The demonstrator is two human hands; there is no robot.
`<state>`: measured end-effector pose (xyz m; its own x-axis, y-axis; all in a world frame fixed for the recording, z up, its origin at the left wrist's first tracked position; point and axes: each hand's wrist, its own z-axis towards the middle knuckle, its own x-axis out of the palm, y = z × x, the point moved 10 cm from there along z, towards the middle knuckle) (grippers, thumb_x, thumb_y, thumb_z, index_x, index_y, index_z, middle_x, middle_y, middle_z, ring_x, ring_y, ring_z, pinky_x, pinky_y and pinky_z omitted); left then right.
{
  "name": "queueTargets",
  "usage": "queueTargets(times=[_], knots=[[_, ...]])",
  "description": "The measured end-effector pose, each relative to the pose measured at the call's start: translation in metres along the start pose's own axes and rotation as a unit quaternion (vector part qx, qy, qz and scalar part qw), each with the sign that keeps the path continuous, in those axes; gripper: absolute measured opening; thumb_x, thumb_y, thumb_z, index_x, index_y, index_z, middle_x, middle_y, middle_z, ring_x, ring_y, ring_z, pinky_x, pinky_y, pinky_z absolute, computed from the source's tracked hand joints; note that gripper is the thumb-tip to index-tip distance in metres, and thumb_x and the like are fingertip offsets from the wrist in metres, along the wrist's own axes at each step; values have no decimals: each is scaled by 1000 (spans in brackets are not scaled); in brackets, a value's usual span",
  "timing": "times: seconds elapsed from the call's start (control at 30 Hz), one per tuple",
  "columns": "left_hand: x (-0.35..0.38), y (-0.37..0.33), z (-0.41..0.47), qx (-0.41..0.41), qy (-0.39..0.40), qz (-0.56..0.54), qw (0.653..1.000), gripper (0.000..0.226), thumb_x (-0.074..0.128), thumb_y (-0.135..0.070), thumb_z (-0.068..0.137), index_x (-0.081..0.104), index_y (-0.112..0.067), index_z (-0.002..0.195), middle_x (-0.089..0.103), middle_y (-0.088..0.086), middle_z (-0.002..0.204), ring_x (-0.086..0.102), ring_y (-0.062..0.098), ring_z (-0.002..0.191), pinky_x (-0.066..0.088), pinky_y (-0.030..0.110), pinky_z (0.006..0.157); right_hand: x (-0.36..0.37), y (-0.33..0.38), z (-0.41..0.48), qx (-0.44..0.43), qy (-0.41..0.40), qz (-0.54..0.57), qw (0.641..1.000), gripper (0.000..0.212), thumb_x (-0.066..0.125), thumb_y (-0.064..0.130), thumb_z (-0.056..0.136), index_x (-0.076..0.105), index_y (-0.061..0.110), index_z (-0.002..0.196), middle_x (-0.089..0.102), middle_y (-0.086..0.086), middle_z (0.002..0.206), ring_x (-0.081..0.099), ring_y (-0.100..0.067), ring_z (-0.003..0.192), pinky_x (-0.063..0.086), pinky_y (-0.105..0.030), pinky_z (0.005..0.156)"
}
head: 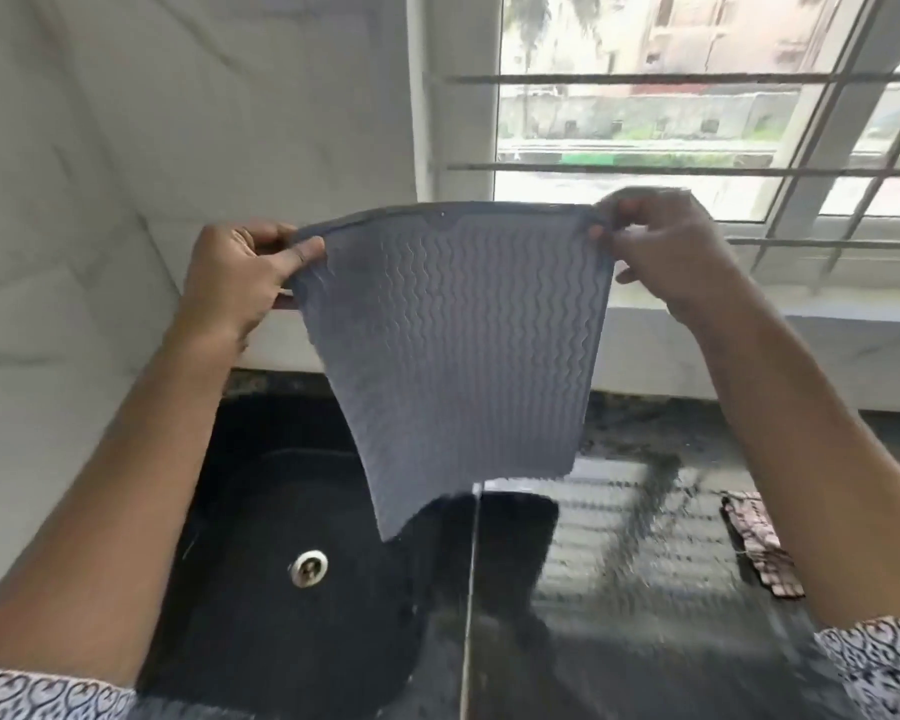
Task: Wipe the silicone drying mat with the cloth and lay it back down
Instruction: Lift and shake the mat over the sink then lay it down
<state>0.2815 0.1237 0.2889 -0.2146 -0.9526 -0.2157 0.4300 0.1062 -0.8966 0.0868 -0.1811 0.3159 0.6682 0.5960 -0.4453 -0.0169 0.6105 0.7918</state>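
Now, step: the drying mat [453, 330] hangs upright at frame centre, lifted clear of the sink [261, 511] and counter [635, 563]. Neither hand has the cloth [759, 543], so wiping looks not yet begun, though I cannot be sure.
next move: probably free one hand for the cloth while the other stops the floppy mat folding, or lay it flat first.
sleeves: two, patterned, in the lower corners.
sink: one, black, lower centre, with one drain [308, 567].
counter: one, dark and glossy, lower right.
cloth: one, patterned, at right on the counter, well apart from the mat.
left hand [235, 283]: one, pinching the mat's upper left corner.
right hand [666, 252]: one, pinching its upper right corner.
window [645, 122]: one, barred, upper right.
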Motion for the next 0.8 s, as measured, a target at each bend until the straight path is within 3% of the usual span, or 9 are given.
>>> queueTargets(times=[0.1,0.2,0.33,0.43,0.57,0.7,0.8], knots=[[-49,-7,17,-4,9,59,998,5,72,-15,82,68,-11,83,67,-9,66,61,5,55,51,16,44,42,37,25,-35,-36,-50,998,12,62,16,82,71,15,89,68,-3,87,58,-18,81,52,-41,81],[-85,-1,36,-17,-9,109,994,22,72,-12,82,65,-2,100,63,9,87,57,11,63,51,15,44,84,62,50,-57,-52,-88,993,15,62,18,82,71,16,95,70,-9,97,60,-22,87,47,-33,79],[-119,8,51,-37,-20,207,978,19,74,-17,81,68,-6,96,62,11,86,57,21,70,50,19,45,136,71,77,-32,5,-149,988,18,64,20,81,71,18,98,69,-11,103,62,-29,98,43,-28,75],[-159,17,59,-53,-78,177,980,29,72,-20,82,68,-4,105,65,10,91,59,19,72,53,25,51,150,80,83,-29,-17,-139,990,20,62,21,83,71,22,101,69,-7,105,62,-27,99,47,-31,80],[-174,35,50,-83,-37,235,968,23,73,-24,82,69,-9,99,64,11,88,58,22,78,54,35,67,183,89,77,-43,60,-201,977,13,66,20,83,73,23,93,68,-2,97,61,-23,91,48,-29,75],[-185,49,40,-101,-41,189,976,23,71,-18,84,67,-6,103,61,10,90,58,21,83,49,29,64,186,86,70,-53,33,-191,980,13,64,17,83,72,18,93,68,-5,98,61,-24,92,50,-33,78],[-187,56,31,-110,-18,220,969,25,73,-17,82,67,-5,104,62,10,91,57,21,84,48,28,63,198,79,61,-42,83,-202,975,13,68,16,81,73,17,93,69,-6,98,62,-25,93,53,-37,83]])
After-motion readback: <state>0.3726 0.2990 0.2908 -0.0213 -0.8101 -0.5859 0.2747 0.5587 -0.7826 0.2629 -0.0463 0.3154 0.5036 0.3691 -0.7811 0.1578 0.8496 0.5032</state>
